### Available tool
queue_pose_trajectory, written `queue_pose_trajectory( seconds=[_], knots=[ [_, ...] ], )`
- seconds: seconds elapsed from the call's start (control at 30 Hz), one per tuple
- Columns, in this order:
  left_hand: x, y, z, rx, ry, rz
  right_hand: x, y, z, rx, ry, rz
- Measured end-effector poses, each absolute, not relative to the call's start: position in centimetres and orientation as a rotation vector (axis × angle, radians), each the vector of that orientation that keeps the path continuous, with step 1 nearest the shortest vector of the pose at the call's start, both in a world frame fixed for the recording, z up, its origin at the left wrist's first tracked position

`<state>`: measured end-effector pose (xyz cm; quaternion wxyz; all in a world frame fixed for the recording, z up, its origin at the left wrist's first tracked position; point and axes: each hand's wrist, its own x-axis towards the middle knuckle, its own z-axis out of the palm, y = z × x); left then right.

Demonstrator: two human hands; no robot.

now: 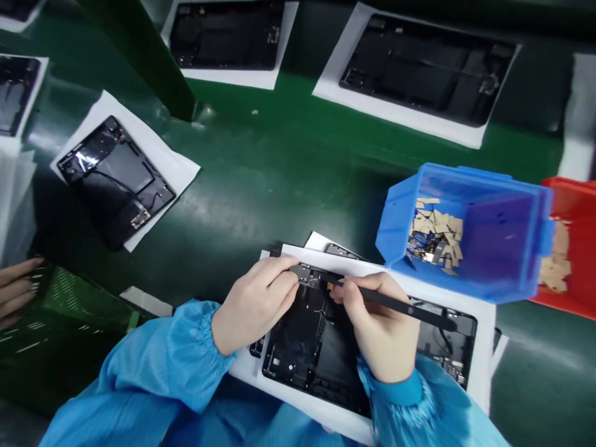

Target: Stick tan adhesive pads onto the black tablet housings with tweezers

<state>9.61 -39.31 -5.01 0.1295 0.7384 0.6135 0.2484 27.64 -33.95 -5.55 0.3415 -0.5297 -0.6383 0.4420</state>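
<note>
A black tablet housing (pixel 298 335) with its inner parts exposed lies on white sheets in front of me. My left hand (pixel 258 298) rests at its upper left corner, fingers curled and fingertips close together against a small metallic part (pixel 305 273). What those fingertips pinch, if anything, is too small to make out. My right hand (pixel 384 326) is closed around black tweezers (pixel 400 302), which slant across the upper part of the housing. Their tip reaches the top edge, close to my left fingertips. The right hand and sleeve cover part of the housing.
A blue bin (pixel 493 248) with small tan pieces stands right of my hands, beside a red bin (pixel 577 248). Another open tablet housing (pixel 116 180) lies left on white paper; several more lie farther back. A green post (pixel 149 62) rises behind. Another person's hand (pixel 16 292) shows at left.
</note>
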Motion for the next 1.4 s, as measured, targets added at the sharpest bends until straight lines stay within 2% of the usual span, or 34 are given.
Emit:
queue_pose_trajectory(
  seconds=[0.97, 1.4],
  knots=[
    [9.75, -39.19, -4.71, 2.139, 1.792, 0.649, 27.32, -34.17, -5.29, -1.469, -1.803, 1.023],
    [9.83, -39.07, -4.67, 2.409, 1.780, 0.369, 27.41, -34.19, -5.43, -1.468, -1.871, 0.971]
  ],
)
